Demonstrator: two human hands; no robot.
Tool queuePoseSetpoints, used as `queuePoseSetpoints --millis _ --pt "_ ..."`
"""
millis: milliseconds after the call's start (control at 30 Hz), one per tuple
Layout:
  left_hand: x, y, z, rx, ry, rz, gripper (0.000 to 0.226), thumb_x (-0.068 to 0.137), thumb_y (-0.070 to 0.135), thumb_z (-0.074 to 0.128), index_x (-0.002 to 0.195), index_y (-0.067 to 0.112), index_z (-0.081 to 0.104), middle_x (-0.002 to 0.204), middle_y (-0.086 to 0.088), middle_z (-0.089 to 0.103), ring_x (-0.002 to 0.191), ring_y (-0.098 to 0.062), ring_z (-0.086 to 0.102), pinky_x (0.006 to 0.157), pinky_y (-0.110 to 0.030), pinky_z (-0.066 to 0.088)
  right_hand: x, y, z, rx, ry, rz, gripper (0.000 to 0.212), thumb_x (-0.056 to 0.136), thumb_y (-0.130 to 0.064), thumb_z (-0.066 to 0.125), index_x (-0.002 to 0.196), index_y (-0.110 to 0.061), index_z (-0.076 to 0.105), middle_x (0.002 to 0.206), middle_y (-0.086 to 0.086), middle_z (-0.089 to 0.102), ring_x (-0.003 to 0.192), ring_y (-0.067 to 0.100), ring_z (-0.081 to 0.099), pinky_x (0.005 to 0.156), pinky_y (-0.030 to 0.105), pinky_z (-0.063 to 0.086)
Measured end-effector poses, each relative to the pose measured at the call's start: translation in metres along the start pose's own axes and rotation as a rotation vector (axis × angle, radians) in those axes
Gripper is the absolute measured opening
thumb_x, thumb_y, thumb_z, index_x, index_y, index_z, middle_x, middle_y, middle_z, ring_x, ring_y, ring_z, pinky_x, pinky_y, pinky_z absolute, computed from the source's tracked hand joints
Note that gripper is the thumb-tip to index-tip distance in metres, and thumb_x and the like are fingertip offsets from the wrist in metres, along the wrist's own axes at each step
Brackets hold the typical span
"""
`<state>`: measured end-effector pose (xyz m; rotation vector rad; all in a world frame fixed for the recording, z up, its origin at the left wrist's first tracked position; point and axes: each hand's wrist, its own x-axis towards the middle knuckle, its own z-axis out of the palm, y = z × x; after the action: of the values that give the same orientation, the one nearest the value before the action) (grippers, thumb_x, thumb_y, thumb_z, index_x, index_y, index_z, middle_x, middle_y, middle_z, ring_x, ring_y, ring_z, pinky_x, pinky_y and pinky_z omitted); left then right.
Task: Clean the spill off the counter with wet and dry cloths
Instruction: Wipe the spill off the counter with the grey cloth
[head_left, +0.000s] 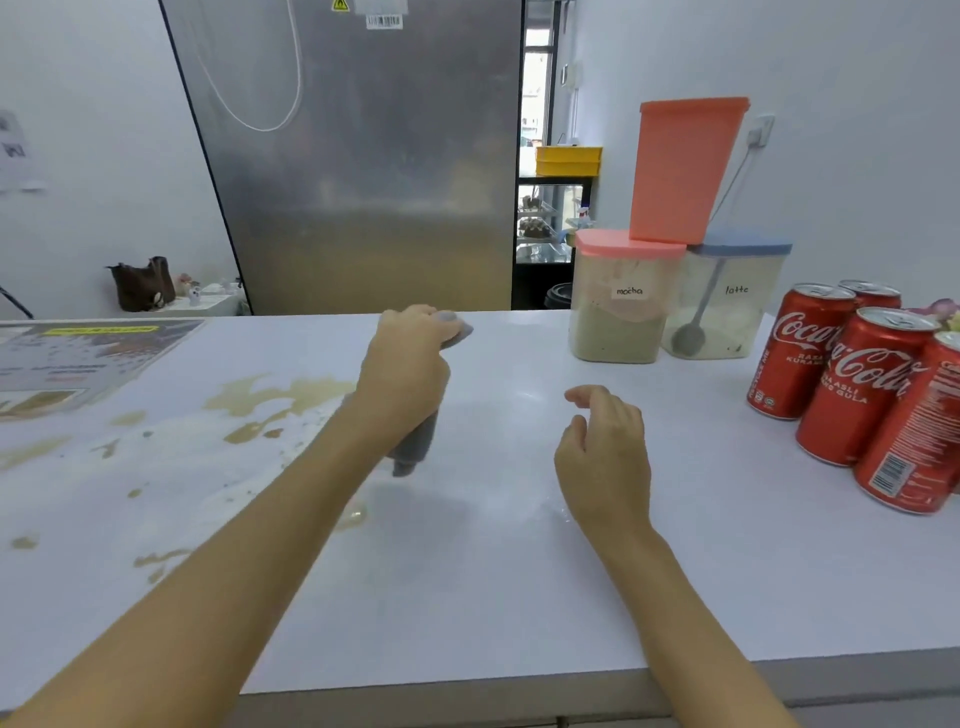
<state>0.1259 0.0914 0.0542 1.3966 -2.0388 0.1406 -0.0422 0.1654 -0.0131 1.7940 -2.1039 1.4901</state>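
Note:
A brown spill (270, 400) spreads in patches and smears over the left half of the white counter (467, 597), with a small puddle (353, 514) near the middle. My left hand (410, 364) is lifted above the counter and shut on a bunched grey cloth (415, 441) that hangs down below the fist, its lower end just above the surface. Right of it, my right hand (608, 457) hovers low over the counter, fingers loosely apart and holding nothing.
Several red cola cans (852, 384) stand at the right edge. Behind them are two powder tubs labelled mocha (618, 306) and latte (727, 301), with an orange container (685, 166) stacked on top. A laminated sheet (88, 353) lies at the far left. A steel fridge (353, 156) stands beyond the counter.

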Motion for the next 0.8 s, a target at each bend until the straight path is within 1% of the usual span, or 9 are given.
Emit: queuePoseSetpoints --millis 67,167,233,300,367,433,567,700,800 --pt "-0.024 0.027 -0.022 -0.042 -0.009 0.138 0.06 0.073 -0.017 0.04 0.114 0.019 0.066 0.117 0.0 0.06 0.105 -0.032 0.049 0.084 -0.039 0.046 0.001 0.0 -0.003 0.038 0.01 0.003 0.037 0.087 0.006 0.039 0.116 -0.009 0.056 0.114 0.001 0.061 0.116 0.018 0.043 0.075 0.019 0.03" --pt "-0.08 0.039 -0.018 -0.117 -0.138 0.22 0.048 0.08 -0.011 0.041 0.111 0.019 0.063 0.113 -0.002 0.055 0.107 -0.032 0.047 0.087 -0.037 0.045 -0.001 0.0 -0.004 0.082 -0.004 -0.006 0.034 0.088 0.006 0.04 0.114 -0.007 0.057 0.113 0.003 0.061 0.115 0.021 0.045 0.074 0.016 0.027" --pt "-0.12 0.035 -0.003 -0.134 -0.28 0.155 0.036 0.097 0.01 0.038 0.127 0.024 0.053 0.141 -0.005 0.039 0.131 -0.027 0.031 0.103 -0.032 0.034 -0.003 -0.002 -0.002 0.105 -0.036 -0.026 0.032 0.089 0.005 0.04 0.113 -0.008 0.057 0.112 0.003 0.061 0.113 0.022 0.046 0.073 0.015 0.026" --pt "-0.148 0.031 0.005 -0.156 -0.36 0.136 0.039 0.1 0.025 0.037 0.138 0.029 0.043 0.153 -0.004 0.023 0.138 -0.023 0.023 0.109 -0.031 0.03 -0.005 -0.005 -0.001 0.12 -0.065 -0.035 0.031 0.089 0.003 0.039 0.112 -0.009 0.057 0.106 0.0 0.059 0.11 0.022 0.047 0.074 0.017 0.026" --pt "-0.158 0.022 0.005 -0.132 -0.38 0.191 0.05 0.095 0.012 0.045 0.14 0.033 0.04 0.153 0.0 0.022 0.136 -0.022 0.027 0.105 -0.032 0.035 -0.008 -0.01 0.0 0.151 -0.081 -0.039 0.03 0.09 0.002 0.04 0.11 -0.01 0.058 0.101 -0.006 0.056 0.105 0.022 0.051 0.077 0.021 0.03" --pt "-0.156 0.004 -0.001 -0.11 -0.419 0.175 0.062 0.09 0.0 0.045 0.14 0.037 0.039 0.155 0.007 0.02 0.137 -0.015 0.024 0.106 -0.027 0.031 -0.013 -0.018 0.003 0.188 -0.106 -0.081 0.026 0.09 0.001 0.043 0.107 -0.01 0.059 0.096 -0.005 0.059 0.099 0.022 0.056 0.081 0.028 0.04" --pt "-0.131 -0.058 -0.016 -0.052 -0.346 0.075 0.058 0.083 -0.007 0.043 0.125 0.029 0.06 0.147 0.003 0.041 0.131 -0.018 0.041 0.095 -0.009 0.022 -0.029 -0.037 0.006 0.205 -0.23 -0.2 0.022 0.09 0.0 0.046 0.099 -0.011 0.064 0.09 -0.001 0.066 0.089 0.019 0.061 0.081 0.035 0.049" --pt "-0.103 -0.126 -0.033 -0.067 -0.257 -0.064 0.051 0.077 -0.012 0.04 0.111 0.013 0.07 0.13 -0.006 0.058 0.119 -0.025 0.055 0.091 -0.012 0.033 -0.059 -0.05 -0.001 0.252 -0.313 -0.207 0.022 0.092 -0.004 0.047 0.099 -0.016 0.064 0.091 -0.007 0.066 0.089 0.011 0.059 0.076 0.024 0.046" --pt "-0.098 -0.106 -0.051 -0.173 -0.117 -0.037 0.042 0.087 -0.012 0.045 0.108 0.012 0.071 0.12 0.006 0.061 0.106 -0.012 0.056 0.081 0.003 0.033 -0.074 -0.054 -0.001 0.318 -0.313 -0.141 0.023 0.092 -0.004 0.047 0.098 -0.018 0.064 0.09 -0.011 0.067 0.088 0.001 0.058 0.072 0.009 0.042"
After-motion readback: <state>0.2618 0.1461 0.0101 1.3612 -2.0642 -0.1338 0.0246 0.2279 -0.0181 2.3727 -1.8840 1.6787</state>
